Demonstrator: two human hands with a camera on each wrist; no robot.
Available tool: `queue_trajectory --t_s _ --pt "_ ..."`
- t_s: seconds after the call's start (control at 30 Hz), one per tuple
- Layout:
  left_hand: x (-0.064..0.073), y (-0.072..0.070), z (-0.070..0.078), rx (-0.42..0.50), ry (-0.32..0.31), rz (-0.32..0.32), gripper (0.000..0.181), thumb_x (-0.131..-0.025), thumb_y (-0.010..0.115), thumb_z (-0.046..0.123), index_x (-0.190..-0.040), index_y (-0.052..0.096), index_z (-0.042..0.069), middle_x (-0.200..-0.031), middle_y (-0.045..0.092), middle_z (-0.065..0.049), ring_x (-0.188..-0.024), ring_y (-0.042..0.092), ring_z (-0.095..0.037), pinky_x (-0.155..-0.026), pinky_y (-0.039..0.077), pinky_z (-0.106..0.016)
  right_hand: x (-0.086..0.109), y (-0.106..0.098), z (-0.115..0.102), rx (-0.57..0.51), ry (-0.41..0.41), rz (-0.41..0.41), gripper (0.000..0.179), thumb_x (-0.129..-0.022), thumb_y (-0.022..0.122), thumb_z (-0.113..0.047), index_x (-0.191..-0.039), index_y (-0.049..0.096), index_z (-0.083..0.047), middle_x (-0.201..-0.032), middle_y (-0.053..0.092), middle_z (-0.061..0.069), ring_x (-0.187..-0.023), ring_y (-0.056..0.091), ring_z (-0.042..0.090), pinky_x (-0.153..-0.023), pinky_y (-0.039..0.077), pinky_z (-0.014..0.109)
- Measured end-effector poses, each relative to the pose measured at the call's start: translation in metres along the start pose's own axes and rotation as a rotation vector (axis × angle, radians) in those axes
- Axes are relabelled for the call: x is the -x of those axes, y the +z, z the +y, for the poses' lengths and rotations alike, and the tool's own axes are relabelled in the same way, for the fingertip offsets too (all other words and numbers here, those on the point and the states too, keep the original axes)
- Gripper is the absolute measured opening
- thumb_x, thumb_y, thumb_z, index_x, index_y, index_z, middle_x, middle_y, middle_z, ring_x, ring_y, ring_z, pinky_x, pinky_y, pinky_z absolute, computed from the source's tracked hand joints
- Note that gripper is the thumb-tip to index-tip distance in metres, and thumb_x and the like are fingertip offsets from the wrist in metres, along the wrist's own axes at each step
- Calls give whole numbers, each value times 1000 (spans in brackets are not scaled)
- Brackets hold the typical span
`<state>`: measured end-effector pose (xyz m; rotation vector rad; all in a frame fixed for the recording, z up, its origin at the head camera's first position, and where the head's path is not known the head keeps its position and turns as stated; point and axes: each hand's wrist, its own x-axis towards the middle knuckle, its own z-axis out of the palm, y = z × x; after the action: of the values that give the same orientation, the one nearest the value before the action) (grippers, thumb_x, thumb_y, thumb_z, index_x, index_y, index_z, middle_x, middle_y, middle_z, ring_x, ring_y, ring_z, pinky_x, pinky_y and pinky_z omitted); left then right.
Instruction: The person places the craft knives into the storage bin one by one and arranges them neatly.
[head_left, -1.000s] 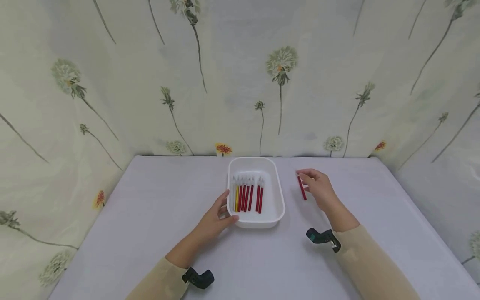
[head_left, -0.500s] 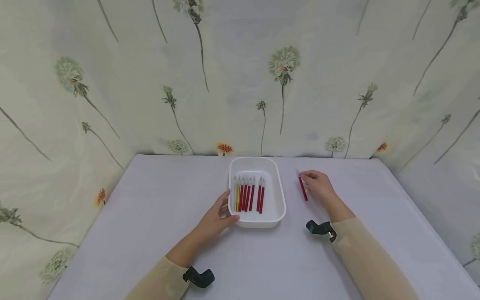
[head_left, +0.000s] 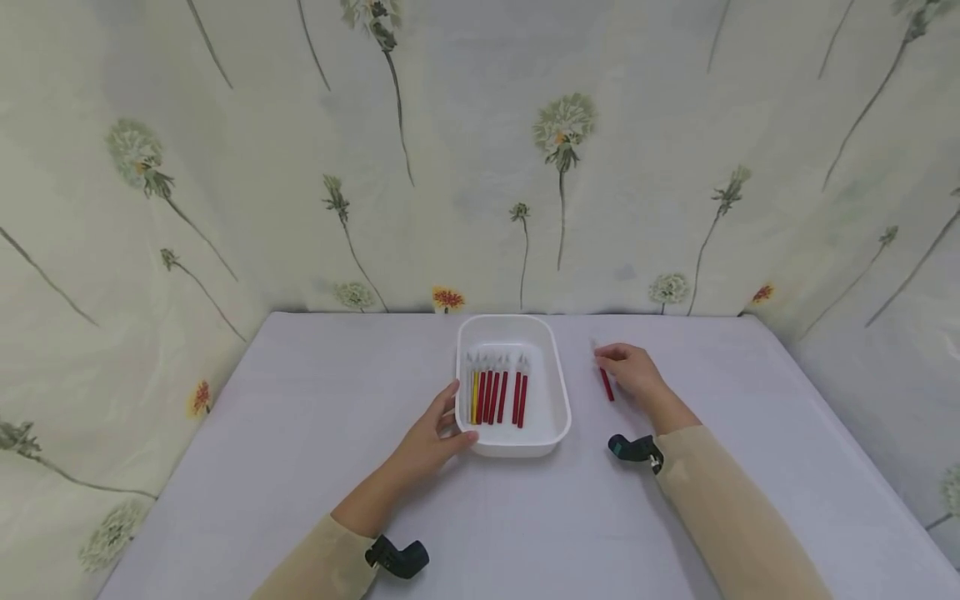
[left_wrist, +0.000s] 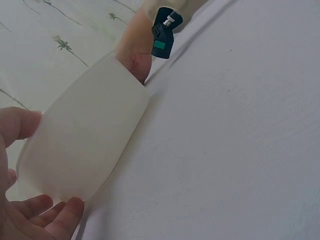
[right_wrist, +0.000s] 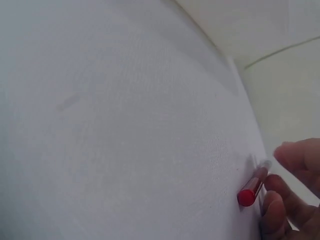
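A white plastic tray (head_left: 555, 408) stands on the table with a row of slim pens inside, several red (head_left: 504, 398), one yellow (head_left: 475, 398) and a whitish one at its left end. All have pale, clear tips. My left hand (head_left: 429, 440) holds the tray's left front side, its thumb on the front rim; in the left wrist view the fingers press the outer wall. Right of the tray, another red pen (right_wrist: 253, 187) lies on the table. My right hand (head_left: 632, 372) is over its upper part, with thumb and fingers spread apart around the clear end and not pinching it.
A white cloth covers the table (head_left: 337, 367). Flower-printed fabric (head_left: 465, 167) rises behind its far edge and at both sides. Each wrist wears a black camera mount (head_left: 397, 557).
My right hand has shifted slightly nearer along the loose red pen, covering more of its upper part. That pen stays about where it was. The left hand and tray have not moved.
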<state>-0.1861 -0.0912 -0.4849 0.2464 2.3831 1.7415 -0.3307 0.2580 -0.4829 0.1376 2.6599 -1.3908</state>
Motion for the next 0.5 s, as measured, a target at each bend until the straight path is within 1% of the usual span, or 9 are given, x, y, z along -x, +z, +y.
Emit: queue_trajectory --t_s 0.13,0.23,0.37,0.5 --pt "0 0 -2 1 10 3 85 -82 69 35 -148 17 26 -147 30 -9 -130 38 -29 -94 43 -46 -2 0 2 57 -34 -13 28 -91 55 -19 -115 60 -5 -114 58 15 -97 49 25 -77 43 32" --pt "1 0 -2 1 12 5 85 -81 69 36 -148 17 26 -147 30 -8 -130 38 -28 -94 43 -46 -2 -1 3 89 -67 -12 27 -90 57 -16 -114 61 -5 -113 59 16 -98 50 27 -80 42 33" --pt "1 0 -1 -2 5 7 85 -81 70 36 -148 17 27 -147 31 -7 -130 37 -28 -95 42 -46 -3 -3 5 139 -108 -19 29 -88 60 -13 -115 61 -4 -111 59 17 -101 52 29 -83 44 38" --pt "0 -1 -1 -8 7 5 86 -80 70 37 -148 17 26 -147 31 -7 -130 37 -28 -95 43 -46 -4 -4 6 189 -131 -23 29 -86 62 -10 -115 61 -4 -107 59 17 -100 53 30 -81 45 40"
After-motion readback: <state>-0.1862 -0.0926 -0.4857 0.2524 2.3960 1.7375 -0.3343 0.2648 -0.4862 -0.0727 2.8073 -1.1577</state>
